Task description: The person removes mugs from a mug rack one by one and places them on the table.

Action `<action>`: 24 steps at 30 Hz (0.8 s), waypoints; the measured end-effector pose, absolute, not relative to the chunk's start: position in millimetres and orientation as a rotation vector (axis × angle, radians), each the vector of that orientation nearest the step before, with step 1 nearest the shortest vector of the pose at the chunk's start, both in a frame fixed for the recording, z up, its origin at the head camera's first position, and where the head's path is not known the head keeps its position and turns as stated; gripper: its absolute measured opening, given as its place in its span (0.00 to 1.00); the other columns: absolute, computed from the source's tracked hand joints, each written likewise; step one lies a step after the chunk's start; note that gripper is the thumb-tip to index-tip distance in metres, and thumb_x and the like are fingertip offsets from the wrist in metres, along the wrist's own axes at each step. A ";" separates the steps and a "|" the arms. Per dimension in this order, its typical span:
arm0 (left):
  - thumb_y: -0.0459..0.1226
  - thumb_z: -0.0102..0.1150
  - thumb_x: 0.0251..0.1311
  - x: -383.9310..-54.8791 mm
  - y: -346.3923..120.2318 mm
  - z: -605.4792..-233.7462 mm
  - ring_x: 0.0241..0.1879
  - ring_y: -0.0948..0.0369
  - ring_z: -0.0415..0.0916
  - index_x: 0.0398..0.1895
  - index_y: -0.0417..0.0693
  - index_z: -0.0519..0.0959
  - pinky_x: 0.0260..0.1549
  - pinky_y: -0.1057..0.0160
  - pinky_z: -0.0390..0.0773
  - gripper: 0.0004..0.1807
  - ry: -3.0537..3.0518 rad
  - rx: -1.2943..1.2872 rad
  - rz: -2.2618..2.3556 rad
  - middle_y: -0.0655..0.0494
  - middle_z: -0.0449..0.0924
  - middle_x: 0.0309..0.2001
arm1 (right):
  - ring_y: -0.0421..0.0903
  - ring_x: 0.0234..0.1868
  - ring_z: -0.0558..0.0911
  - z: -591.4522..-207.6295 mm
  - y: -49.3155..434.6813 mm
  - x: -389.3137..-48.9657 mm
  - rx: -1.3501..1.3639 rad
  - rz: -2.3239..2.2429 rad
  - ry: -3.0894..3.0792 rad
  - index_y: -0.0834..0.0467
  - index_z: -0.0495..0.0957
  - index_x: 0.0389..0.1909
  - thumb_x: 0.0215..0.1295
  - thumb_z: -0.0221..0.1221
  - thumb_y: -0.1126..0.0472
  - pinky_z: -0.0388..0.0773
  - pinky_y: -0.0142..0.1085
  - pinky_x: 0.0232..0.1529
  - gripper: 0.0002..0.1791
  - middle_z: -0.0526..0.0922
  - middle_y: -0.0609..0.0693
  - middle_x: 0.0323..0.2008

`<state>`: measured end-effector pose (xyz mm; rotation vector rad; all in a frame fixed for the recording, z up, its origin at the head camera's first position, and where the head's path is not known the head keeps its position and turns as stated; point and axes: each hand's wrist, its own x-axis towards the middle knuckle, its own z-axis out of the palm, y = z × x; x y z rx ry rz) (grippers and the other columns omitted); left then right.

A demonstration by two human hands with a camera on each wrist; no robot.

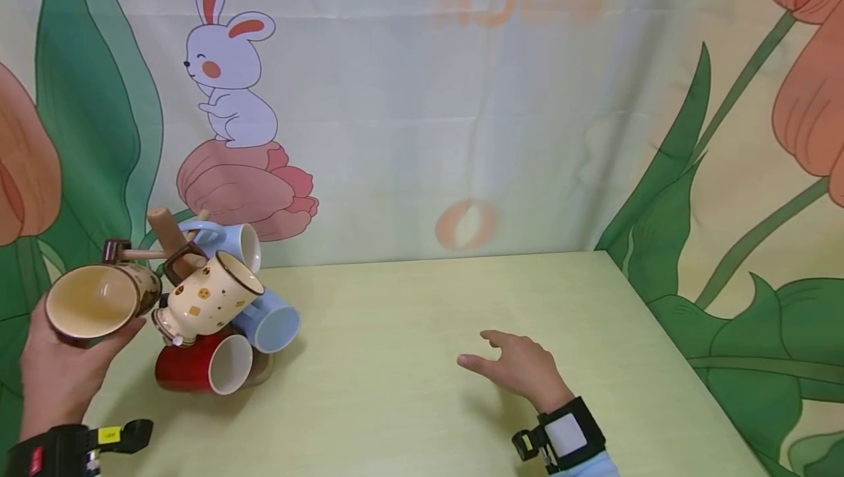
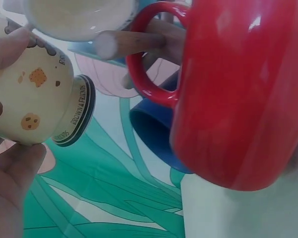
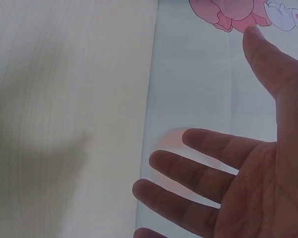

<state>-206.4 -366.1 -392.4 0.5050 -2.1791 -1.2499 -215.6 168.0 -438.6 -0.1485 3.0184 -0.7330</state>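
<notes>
A big cloth (image 1: 382, 96) with flowers and a bunny (its eye is just a happy little line) fills the back and both sides. In front of it, a pale table (image 1: 395, 404) spreads across the bottom of the frame. At the left of the frame is a wooden mug rack (image 1: 167, 231), with mugs pointing out from it. The left hand (image 1: 66, 374), at the lower left, has its thumb and fingers curled around a cream mug (image 1: 99, 301) with cookies on it. The right hand (image 1: 524, 368), right of the middle and low down, is spread out above the table and holds nothing. On the rack, the red mug (image 1: 184, 363) is lowest and tips on its side. Just above it is another cookie mug (image 1: 207, 297), tilted, with its mouth up to the right. A blue mug (image 1: 273, 327) pokes out to the right, and a light blue mug (image 1: 227, 239) is at the top. The smallest bit is the held mug's brown handle (image 1: 115, 250), right by the end of a wooden peg (image 1: 143, 254); I cannot tell if it is hooked on.
</notes>
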 end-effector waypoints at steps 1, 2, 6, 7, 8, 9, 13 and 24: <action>0.35 0.69 0.51 -205.4 -366.7 -391.4 0.70 0.59 0.52 0.74 0.69 0.47 0.69 0.48 0.56 0.52 -2.165 0.507 -1.242 0.55 0.53 0.74 | 0.52 0.51 0.80 -438.6 167.9 -215.4 -0.150 -0.734 3.018 0.53 0.76 0.59 0.49 0.53 0.24 0.77 0.55 0.45 0.45 0.83 0.54 0.53; 0.34 0.69 0.50 -204.5 -367.1 -390.5 0.70 0.60 0.52 0.73 0.69 0.48 0.69 0.49 0.56 0.52 -2.144 0.506 -1.239 0.56 0.54 0.73 | 0.52 0.51 0.80 -438.8 167.9 -215.4 -0.152 -0.733 3.018 0.53 0.76 0.59 0.49 0.53 0.24 0.77 0.55 0.45 0.45 0.83 0.54 0.53; 0.32 0.70 0.49 -199.4 -368.3 -387.0 0.69 0.64 0.54 0.72 0.70 0.51 0.69 0.53 0.56 0.51 -2.060 0.488 -1.210 0.59 0.56 0.72 | 0.52 0.50 0.80 -438.6 167.8 -215.0 -0.161 -0.743 3.021 0.53 0.76 0.59 0.49 0.53 0.24 0.77 0.55 0.45 0.45 0.84 0.53 0.52; 0.31 0.70 0.48 -197.9 -367.9 -386.0 0.68 0.64 0.54 0.72 0.69 0.52 0.70 0.55 0.56 0.51 -2.030 0.473 -1.208 0.59 0.57 0.71 | 0.52 0.50 0.80 -438.4 167.8 -215.0 -0.163 -0.743 3.023 0.53 0.76 0.59 0.49 0.53 0.23 0.77 0.55 0.45 0.45 0.84 0.53 0.52; 0.30 0.70 0.48 -196.5 -367.1 -384.7 0.68 0.64 0.54 0.71 0.68 0.53 0.70 0.56 0.55 0.51 -2.002 0.467 -1.208 0.59 0.58 0.71 | 0.52 0.50 0.80 -438.1 167.8 -214.9 -0.163 -0.747 3.024 0.53 0.77 0.59 0.49 0.53 0.23 0.77 0.55 0.45 0.45 0.84 0.53 0.52; 0.30 0.69 0.48 -195.0 -365.9 -382.9 0.68 0.65 0.54 0.71 0.68 0.53 0.70 0.57 0.55 0.51 -1.979 0.470 -1.207 0.59 0.58 0.71 | 0.52 0.50 0.80 -437.6 167.7 -214.8 -0.163 -0.751 3.024 0.53 0.77 0.59 0.49 0.53 0.23 0.77 0.55 0.45 0.45 0.84 0.53 0.52; 0.31 0.68 0.50 -190.2 -357.0 -371.7 0.68 0.65 0.54 0.72 0.63 0.52 0.70 0.62 0.53 0.48 -1.871 0.482 -1.226 0.59 0.58 0.70 | 0.53 0.50 0.80 -436.0 167.3 -214.5 -0.163 -0.753 3.020 0.54 0.76 0.59 0.49 0.53 0.23 0.77 0.55 0.45 0.46 0.84 0.54 0.52; 0.30 0.64 0.55 -173.6 -329.9 -318.7 0.68 0.62 0.53 0.72 0.60 0.54 0.69 0.61 0.57 0.44 -1.887 0.226 -1.030 0.61 0.58 0.70 | 0.52 0.50 0.80 -430.1 168.0 -214.5 -0.160 -0.772 3.032 0.53 0.76 0.59 0.50 0.54 0.25 0.77 0.55 0.46 0.44 0.83 0.53 0.53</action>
